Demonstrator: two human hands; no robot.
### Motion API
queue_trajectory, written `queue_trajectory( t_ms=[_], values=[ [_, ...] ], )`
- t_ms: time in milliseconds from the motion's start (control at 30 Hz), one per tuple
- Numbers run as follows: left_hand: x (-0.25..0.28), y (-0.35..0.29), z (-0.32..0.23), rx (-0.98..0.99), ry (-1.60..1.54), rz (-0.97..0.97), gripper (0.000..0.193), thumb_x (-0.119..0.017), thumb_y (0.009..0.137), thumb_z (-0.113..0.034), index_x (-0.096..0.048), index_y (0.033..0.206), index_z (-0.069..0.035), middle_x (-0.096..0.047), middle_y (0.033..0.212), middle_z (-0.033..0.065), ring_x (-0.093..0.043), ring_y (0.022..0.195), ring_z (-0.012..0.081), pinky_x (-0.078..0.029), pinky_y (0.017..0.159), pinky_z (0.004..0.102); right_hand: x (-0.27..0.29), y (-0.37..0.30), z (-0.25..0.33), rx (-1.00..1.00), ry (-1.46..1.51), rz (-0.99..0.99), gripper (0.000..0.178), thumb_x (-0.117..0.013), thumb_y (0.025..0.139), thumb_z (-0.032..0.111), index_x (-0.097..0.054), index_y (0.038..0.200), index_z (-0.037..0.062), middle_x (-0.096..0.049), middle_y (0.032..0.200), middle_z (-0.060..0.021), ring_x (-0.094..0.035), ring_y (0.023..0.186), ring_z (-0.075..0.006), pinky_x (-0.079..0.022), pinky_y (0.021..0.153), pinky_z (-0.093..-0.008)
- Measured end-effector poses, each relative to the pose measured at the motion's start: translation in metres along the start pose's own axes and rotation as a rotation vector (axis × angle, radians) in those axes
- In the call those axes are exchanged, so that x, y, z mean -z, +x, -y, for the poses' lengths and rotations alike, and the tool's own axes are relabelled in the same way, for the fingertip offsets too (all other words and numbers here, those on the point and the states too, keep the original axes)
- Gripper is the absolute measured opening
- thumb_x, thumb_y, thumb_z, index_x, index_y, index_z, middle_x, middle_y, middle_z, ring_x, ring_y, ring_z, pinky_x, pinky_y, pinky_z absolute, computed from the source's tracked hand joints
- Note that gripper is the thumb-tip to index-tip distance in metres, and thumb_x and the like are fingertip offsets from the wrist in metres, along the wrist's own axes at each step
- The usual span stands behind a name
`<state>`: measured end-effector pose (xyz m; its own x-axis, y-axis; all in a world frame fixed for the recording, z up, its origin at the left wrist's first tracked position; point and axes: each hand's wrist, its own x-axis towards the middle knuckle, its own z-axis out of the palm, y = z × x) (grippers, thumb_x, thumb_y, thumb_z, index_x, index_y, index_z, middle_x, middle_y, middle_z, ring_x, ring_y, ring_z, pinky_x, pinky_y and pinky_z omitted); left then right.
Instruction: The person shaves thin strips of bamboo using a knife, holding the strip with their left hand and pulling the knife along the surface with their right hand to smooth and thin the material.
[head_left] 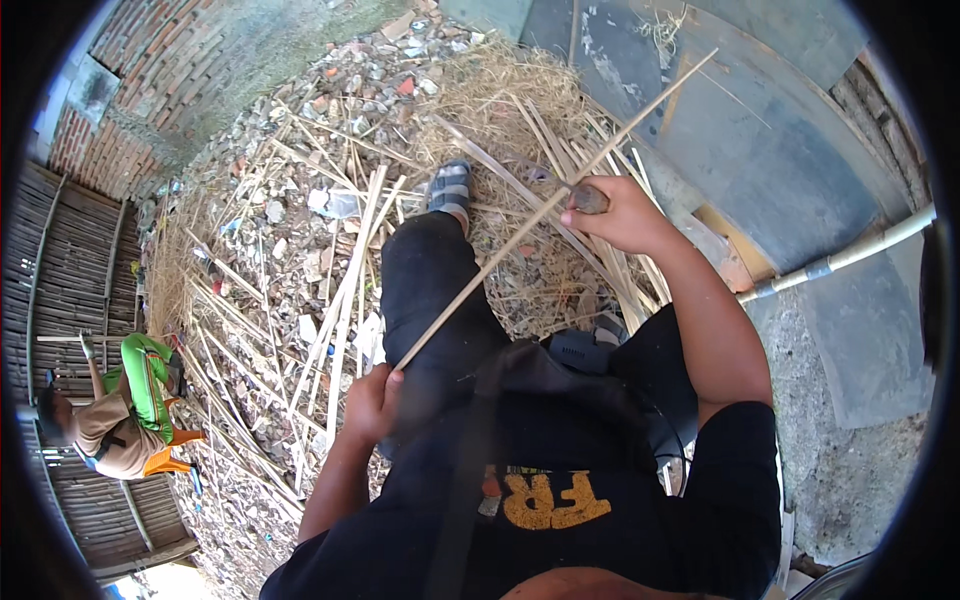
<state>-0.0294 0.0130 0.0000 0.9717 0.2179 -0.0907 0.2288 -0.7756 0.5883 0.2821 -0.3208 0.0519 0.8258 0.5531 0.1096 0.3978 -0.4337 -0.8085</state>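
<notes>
A long, thin bamboo strip [490,262] slants across my lap, from low left up to the far right. Its near end is gripped by my left hand [372,402], fingers closed, beside my left thigh. My right hand [622,212] is closed around a knife [591,200] with a rounded wooden handle. The thin dark blade lies across the strip at about its upper middle and seems to touch it. Part of the blade is hard to make out. Beyond the knife, the strip's far end sticks out freely.
Split bamboo strips [345,300] lie in heaps on stony, littered ground, with a pile of dry shavings [500,95] ahead. Another person [115,430] sits on an orange stool at the left, by a woven bamboo wall [60,260]. Grey sheets [760,130] and a bamboo pole [850,258] are at the right.
</notes>
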Motion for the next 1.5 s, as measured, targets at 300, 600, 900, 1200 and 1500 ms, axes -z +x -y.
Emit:
queue_trajectory(
  t_ms=[300, 600, 900, 1200, 1500],
  values=[
    [0.005, -0.024, 0.012, 0.110, 0.032, 0.121, 0.035, -0.046, 0.104, -0.033, -0.059, 0.092, -0.002, -0.063, 0.073, 0.0266, -0.062, 0.073, 0.0507, -0.048, 0.064, 0.0558, 0.009, 0.003, 0.004, -0.119, 0.597, 0.114, 0.017, -0.076, 0.090, 0.020, -0.066, 0.095, 0.0069, -0.071, 0.117, -0.0073, -0.049, 0.056, -0.0034, -0.039, 0.050, -0.0227],
    [0.002, -0.009, -0.014, -0.142, 0.088, -0.091, 0.035, -0.059, 0.101, -0.035, -0.057, 0.098, 0.000, -0.063, 0.070, 0.0203, -0.067, 0.069, 0.0366, -0.050, 0.064, 0.0441, 0.013, -0.003, 0.015, -0.062, 0.605, 0.086, 0.016, -0.076, 0.089, 0.017, -0.069, 0.093, 0.0038, -0.072, 0.111, -0.0068, -0.053, 0.059, -0.0060, -0.044, 0.053, -0.0246],
    [-0.004, -0.007, -0.007, 0.058, 0.067, 0.015, 0.036, -0.053, 0.102, -0.034, -0.060, 0.094, 0.000, -0.065, 0.076, 0.0288, -0.064, 0.076, 0.0503, -0.049, 0.068, 0.0557, 0.026, -0.005, 0.021, -0.029, -0.276, 0.063, 0.039, -0.080, 0.081, 0.039, -0.071, 0.102, 0.0078, -0.070, 0.084, -0.0111, -0.069, 0.078, -0.0308, -0.052, 0.072, -0.0448],
    [-0.022, -0.006, -0.002, 0.085, 0.205, -0.072, 0.040, -0.046, 0.104, -0.039, -0.056, 0.088, -0.003, -0.062, 0.071, 0.0280, -0.063, 0.073, 0.0517, -0.047, 0.064, 0.0570, 0.011, 0.004, -0.009, -0.054, -0.543, 0.220, 0.020, -0.074, 0.078, 0.025, -0.072, 0.095, 0.0134, -0.070, 0.079, -0.0102, -0.069, 0.080, -0.0318, -0.055, 0.073, -0.0456],
    [-0.012, -0.005, 0.010, 0.015, 0.051, -0.001, 0.045, -0.042, 0.108, -0.039, -0.051, 0.085, -0.001, -0.054, 0.062, 0.0208, -0.057, 0.057, 0.0400, -0.040, 0.055, 0.0475, -0.009, 0.004, 0.013, -0.065, -0.640, 0.218, 0.026, -0.072, 0.078, 0.024, -0.072, 0.099, 0.0084, -0.071, 0.084, -0.0140, -0.070, 0.080, -0.0314, -0.055, 0.073, -0.0434]
  ],
)
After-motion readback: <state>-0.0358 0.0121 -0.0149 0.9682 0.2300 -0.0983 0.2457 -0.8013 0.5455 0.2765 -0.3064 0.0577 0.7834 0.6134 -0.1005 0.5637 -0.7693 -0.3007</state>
